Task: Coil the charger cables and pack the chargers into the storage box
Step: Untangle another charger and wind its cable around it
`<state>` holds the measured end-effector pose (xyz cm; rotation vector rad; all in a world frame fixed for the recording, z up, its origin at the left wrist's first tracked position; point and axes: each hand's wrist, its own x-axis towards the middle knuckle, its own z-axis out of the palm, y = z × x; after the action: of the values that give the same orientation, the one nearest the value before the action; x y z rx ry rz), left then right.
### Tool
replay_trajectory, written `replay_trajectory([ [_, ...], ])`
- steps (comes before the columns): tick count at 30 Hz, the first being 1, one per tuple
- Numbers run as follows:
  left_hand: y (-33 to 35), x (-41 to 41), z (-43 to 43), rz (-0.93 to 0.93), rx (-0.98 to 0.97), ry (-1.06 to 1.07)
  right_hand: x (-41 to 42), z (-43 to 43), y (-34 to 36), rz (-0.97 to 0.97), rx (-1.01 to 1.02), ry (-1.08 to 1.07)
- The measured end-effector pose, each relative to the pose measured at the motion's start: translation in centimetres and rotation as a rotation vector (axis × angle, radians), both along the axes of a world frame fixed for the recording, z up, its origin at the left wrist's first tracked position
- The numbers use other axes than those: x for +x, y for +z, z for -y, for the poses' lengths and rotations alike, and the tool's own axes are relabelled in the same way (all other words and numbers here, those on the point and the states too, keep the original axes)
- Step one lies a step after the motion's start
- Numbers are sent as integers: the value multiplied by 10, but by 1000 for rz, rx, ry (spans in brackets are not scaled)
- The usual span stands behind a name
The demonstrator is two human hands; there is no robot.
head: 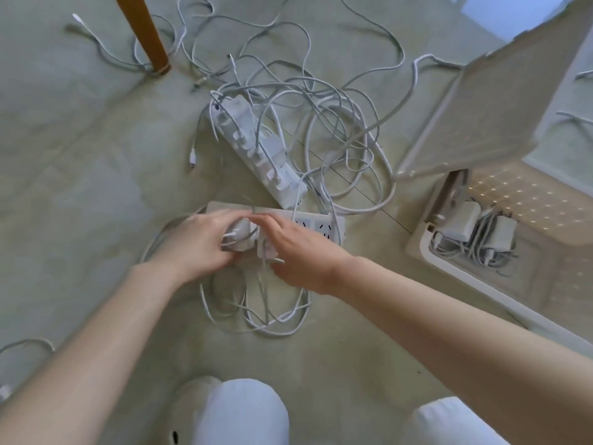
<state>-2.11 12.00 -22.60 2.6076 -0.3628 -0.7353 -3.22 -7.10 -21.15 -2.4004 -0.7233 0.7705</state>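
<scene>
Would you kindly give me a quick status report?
Left hand grips charger on power strip. Right hand beside it, grip unclear. Tangled cables surround; box open.

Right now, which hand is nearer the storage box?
Right. The right hand rests on the power strip, toward the storage box; the left hand grips a charger farther off.

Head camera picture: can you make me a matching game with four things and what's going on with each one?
Things:
1 storage box
2 wooden leg
3 left hand
4 far power strip

States:
A grips a white charger
B full of plugged-in chargers
C lid up, packed chargers inside
D cables at its foot

Pairs: 1-C, 2-D, 3-A, 4-B
</scene>
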Motion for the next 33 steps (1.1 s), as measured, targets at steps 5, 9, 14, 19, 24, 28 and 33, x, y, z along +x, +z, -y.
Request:
replay_trajectory([
  [5, -8, -7, 7, 282, -77, 31, 4, -22, -21, 2, -20, -168],
  [9, -21, -5, 5, 318, -102, 50, -1, -28, -28, 15, -37, -324],
  [14, -30, -2, 6, 375, -81, -27, -3, -27, -32, 63, -46, -359],
  [19, -32, 0, 9, 385, -108, 3, -1, -28, -29, 43, -52, -396],
  [24, -29, -2, 11, 398, -97, 21, 0, -29, -26, 30, -64, -392],
  [28, -28, -4, 16, 417, -74, 58, -2, -29, -26, 16, -44, -428],
  [33, -32, -9, 17, 438, -21, 36, -5, -28, -25, 23, -43, -414],
])
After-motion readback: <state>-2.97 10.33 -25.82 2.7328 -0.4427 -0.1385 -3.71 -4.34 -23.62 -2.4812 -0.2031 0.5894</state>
